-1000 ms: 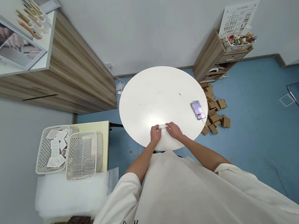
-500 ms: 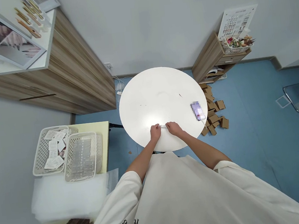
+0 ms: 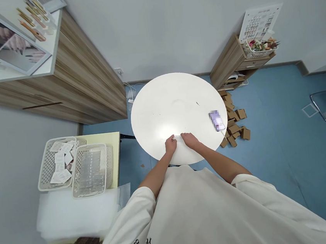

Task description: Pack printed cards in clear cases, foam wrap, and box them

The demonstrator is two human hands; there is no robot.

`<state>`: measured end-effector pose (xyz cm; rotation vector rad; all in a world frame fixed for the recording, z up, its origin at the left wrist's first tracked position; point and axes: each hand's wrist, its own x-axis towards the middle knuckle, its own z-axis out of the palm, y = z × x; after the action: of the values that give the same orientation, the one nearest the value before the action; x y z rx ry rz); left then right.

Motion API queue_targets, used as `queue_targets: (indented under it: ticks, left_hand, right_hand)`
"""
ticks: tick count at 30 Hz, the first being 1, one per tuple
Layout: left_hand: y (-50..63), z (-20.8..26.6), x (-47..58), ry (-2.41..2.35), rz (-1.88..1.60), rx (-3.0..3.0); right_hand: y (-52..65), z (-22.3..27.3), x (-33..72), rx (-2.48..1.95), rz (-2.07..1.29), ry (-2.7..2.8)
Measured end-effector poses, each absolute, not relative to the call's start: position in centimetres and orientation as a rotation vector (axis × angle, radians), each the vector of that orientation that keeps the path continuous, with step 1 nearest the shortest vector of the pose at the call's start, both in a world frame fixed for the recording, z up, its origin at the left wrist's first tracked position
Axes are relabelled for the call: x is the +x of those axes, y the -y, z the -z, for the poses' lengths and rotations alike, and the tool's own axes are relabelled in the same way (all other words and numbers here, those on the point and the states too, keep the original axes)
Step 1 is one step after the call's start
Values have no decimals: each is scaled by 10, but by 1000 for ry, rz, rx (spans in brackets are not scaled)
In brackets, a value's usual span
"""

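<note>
In the head view, both hands stay close together over the near part of the white round table. The small clear item lies between them, its ends seemingly pinched by the left hand and the right hand. Against half a second ago, the left fingers look slightly more curled; the right hand has barely shifted (the item is too small to tell whether it has altered). I judge this to be continued fingertip handling.
</note>
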<state>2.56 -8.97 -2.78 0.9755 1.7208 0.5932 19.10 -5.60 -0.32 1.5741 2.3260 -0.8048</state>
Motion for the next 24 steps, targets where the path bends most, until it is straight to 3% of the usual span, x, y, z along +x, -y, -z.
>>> queue_targets:
  ticks: [10, 24]
  left_hand:
    - [102, 49, 15, -1678, -534, 986]
    - [104, 36, 21, -1585, -476, 990]
  right_hand:
    - [53, 20, 200, 2159, 1297, -2108]
    - [88, 42, 197, 2244, 1716, -1903]
